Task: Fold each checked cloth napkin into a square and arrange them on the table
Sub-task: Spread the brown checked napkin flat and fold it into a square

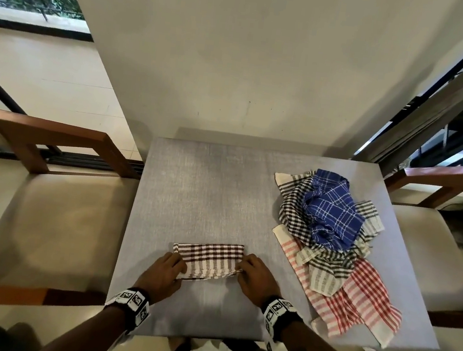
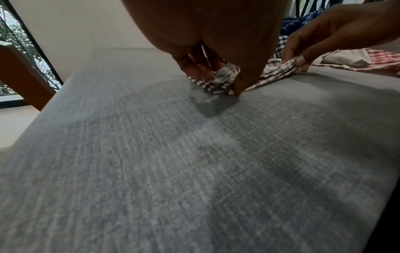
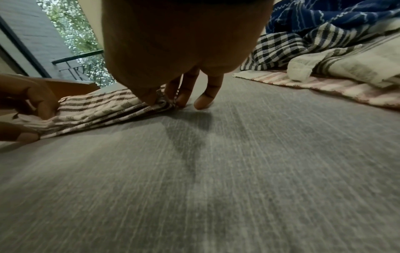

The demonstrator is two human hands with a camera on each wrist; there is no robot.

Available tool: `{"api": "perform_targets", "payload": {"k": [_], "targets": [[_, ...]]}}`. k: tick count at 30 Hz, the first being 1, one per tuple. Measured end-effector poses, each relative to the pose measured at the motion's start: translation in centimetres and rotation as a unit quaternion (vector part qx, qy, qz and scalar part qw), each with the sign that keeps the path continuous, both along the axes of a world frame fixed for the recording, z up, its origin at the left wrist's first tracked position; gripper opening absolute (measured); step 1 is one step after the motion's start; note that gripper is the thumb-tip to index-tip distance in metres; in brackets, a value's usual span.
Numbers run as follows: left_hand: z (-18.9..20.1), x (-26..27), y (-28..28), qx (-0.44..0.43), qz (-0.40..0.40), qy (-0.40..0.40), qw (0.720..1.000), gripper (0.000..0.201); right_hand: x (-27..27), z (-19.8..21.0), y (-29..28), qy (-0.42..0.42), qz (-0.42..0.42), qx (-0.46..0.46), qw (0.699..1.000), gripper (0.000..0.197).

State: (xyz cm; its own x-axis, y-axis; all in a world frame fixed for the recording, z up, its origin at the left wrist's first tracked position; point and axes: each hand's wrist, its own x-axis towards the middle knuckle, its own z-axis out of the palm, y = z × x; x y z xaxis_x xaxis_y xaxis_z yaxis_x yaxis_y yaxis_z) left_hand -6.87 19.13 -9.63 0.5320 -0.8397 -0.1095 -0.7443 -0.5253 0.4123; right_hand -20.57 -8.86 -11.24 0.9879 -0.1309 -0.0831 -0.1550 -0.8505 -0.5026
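Observation:
A brown-and-white checked napkin [image 1: 208, 260] lies folded into a narrow strip near the front of the grey table [image 1: 207, 195]. My left hand [image 1: 167, 269] pinches its left end [image 2: 223, 80] between thumb and fingers. My right hand [image 1: 253, 274] pinches the right end [image 3: 160, 104], with two fingers touching the tabletop beside it. A pile of unfolded napkins sits at the right: a blue one [image 1: 331, 211] on top, a black-and-white one [image 1: 293, 209] under it, and a red-and-white one [image 1: 354, 301] at the bottom, spreading toward the front right corner.
Wooden-armed cushioned chairs stand at the left [image 1: 47, 196] and right [image 1: 434, 244] of the table. A cream wall [image 1: 251, 75] rises just behind the table's far edge. Bare tabletop shows at the middle and back left.

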Motion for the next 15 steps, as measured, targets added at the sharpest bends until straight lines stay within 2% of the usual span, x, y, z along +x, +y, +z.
{"api": "perform_targets", "payload": {"k": [4,6,10,12,15], "targets": [[0.1,-0.1,0.1,0.006,-0.013,-0.034,0.999,0.039,-0.5,-0.2,-0.2,-0.005,0.008,-0.034,0.999,0.017],[0.4,-0.2,0.0,0.012,-0.023,-0.063,0.998,0.033,-0.9,0.2,0.2,-0.006,0.002,-0.060,0.998,0.020],[1.1,-1.0,-0.7,-0.029,-0.009,-0.092,0.995,0.032,-0.6,2.1,1.7,-0.041,-0.025,-0.072,0.996,0.057],[1.0,-1.4,-2.0,-0.032,0.000,-0.105,0.994,0.038,0.6,3.0,3.2,-0.055,-0.013,-0.054,0.997,0.064],[0.9,-1.8,-4.5,0.001,0.058,-0.082,0.995,0.063,2.9,3.2,6.1,-0.039,0.016,-0.025,0.999,0.062]]}}
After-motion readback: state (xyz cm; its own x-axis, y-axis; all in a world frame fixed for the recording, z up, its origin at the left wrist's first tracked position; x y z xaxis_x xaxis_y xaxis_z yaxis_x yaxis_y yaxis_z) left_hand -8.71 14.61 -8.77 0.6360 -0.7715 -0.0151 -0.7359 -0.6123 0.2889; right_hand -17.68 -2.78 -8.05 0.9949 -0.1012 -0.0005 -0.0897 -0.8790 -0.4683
